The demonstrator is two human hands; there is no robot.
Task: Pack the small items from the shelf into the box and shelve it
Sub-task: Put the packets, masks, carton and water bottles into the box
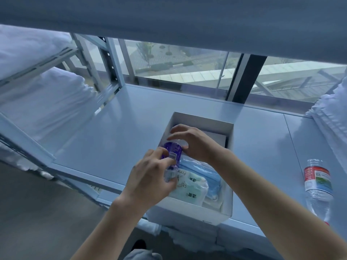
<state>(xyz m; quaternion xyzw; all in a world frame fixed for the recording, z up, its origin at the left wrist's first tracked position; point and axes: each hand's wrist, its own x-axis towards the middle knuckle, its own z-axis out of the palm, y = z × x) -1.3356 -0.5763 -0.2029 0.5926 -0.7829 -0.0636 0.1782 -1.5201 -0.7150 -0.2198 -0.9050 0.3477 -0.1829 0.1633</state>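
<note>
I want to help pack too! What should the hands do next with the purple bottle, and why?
Probably lower the purple bottle into the white box, along its left wall. Both the left hand and right hand hold it over the box, where a blue pack and a pale green pack already fill the near part.

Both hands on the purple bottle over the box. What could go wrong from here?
1. The white box overhangs the shelf front edge; pressing the purple-label bottle down near that end might tip it off.
2. The box already holds a blue mask pack and a pale green pouch; the bottle may sit proud or crush them.
3. The left hand and right hand grip it loosely, so the smooth bottle may slip.
</note>
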